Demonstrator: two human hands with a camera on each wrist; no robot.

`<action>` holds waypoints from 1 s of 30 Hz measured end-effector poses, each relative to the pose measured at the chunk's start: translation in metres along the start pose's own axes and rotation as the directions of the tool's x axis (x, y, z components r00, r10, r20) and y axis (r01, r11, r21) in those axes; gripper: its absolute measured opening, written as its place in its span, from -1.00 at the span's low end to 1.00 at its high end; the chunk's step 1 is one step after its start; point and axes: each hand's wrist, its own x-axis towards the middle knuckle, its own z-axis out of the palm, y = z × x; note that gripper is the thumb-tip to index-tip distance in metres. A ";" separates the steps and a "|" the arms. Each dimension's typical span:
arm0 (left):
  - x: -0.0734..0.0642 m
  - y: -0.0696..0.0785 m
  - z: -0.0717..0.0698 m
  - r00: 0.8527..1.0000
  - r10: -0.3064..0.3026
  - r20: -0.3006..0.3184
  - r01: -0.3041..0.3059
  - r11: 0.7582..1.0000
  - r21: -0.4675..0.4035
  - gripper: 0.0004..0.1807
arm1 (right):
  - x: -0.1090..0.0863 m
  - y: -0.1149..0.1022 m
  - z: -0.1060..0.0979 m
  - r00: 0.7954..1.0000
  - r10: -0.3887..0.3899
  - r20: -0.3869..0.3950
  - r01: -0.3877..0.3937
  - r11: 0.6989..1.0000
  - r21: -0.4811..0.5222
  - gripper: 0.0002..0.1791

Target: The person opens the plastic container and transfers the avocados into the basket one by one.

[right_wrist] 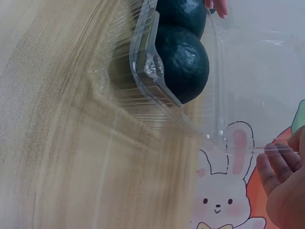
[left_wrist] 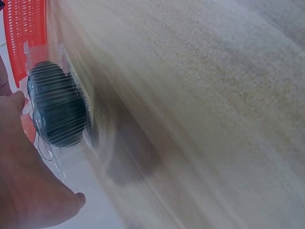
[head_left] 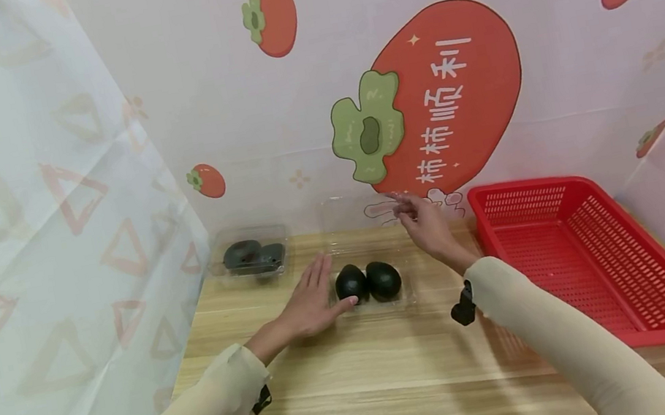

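Observation:
Two dark avocados (head_left: 383, 281) sit side by side in a clear plastic clamshell container (right_wrist: 119, 102), whose lid (right_wrist: 257, 81) stands raised at the back. My left hand (head_left: 312, 300) lies along the container's left side, fingers straight, with the thumb stretched in front of the near-left avocado (head_left: 350, 284). At the lid's right edge, my right hand (head_left: 428, 226) pinches the thin plastic between thumb and fingers (right_wrist: 269, 174). In the left wrist view, the avocados (left_wrist: 55, 105) show through the ribbed container wall, beside my left thumb.
A closed clear container (head_left: 222, 265) with dark avocados in it stands at the back left. On the right is a red perforated basket (head_left: 581, 178). A printed sheet (head_left: 232, 91) with persimmons hangs behind the wooden table (head_left: 340, 399).

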 end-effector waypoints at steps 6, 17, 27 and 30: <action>0.002 0.001 0.003 1.000 -0.009 0.025 0.007 0.998 0.062 0.14 | 0.000 0.008 0.004 1.000 0.015 0.005 -0.016 0.999 0.035 -0.56; 0.002 0.001 0.003 0.999 0.003 0.046 -0.007 0.997 0.077 0.17 | 0.001 0.014 0.010 0.997 0.067 0.025 -0.069 0.993 0.094 -0.56; -0.001 -0.002 0.006 0.999 0.018 0.050 -0.023 0.995 0.100 0.17 | 0.000 0.022 0.016 0.993 0.108 0.039 -0.110 0.991 0.075 -0.56; -0.003 0.000 0.006 0.998 0.022 0.053 -0.026 0.995 0.092 0.17 | 0.000 0.024 0.016 0.990 0.129 0.050 -0.132 0.989 0.062 -0.58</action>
